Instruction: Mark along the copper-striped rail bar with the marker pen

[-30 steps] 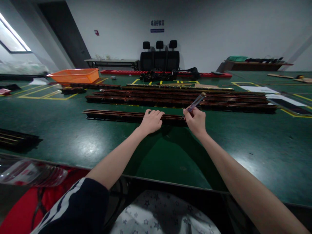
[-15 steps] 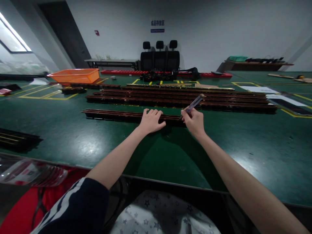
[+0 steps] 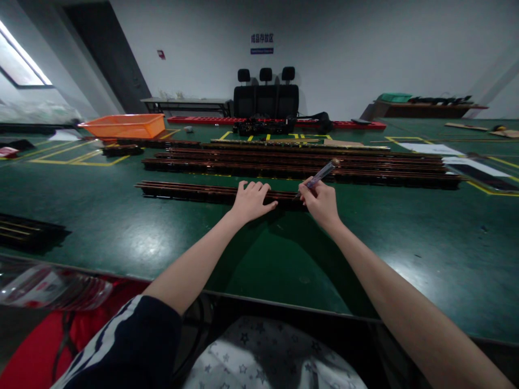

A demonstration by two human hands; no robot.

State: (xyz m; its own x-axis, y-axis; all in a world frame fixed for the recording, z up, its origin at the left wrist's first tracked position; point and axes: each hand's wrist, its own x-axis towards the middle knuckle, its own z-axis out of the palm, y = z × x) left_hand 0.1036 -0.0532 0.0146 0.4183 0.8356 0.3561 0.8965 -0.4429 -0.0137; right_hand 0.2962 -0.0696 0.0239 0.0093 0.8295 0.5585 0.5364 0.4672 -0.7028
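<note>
A long dark strip bundle with copper-coloured edges (image 3: 186, 190) lies crosswise on the green table (image 3: 194, 237). My left hand (image 3: 252, 201) rests on its right part, fingers spread over the far edge and thumb pointing right. In my right hand (image 3: 320, 201) is a clear-handled pen-like tool (image 3: 322, 173), gripped between thumb and fingers. The tool slants, its thick end up to the right and its thin tip down at the bundle's right part. Just beyond lies a larger row of similar strips (image 3: 385, 170).
An orange bin (image 3: 125, 127) stands at the back left. More dark strips (image 3: 30, 232) lie at the left edge. White papers (image 3: 474, 165) are at the right. A large plastic bottle (image 3: 48, 286) is below the table's front left edge.
My right hand and the tool have shifted slightly left along the bundle. My left hand has stayed nearly in place, its thumb a touch further right.
</note>
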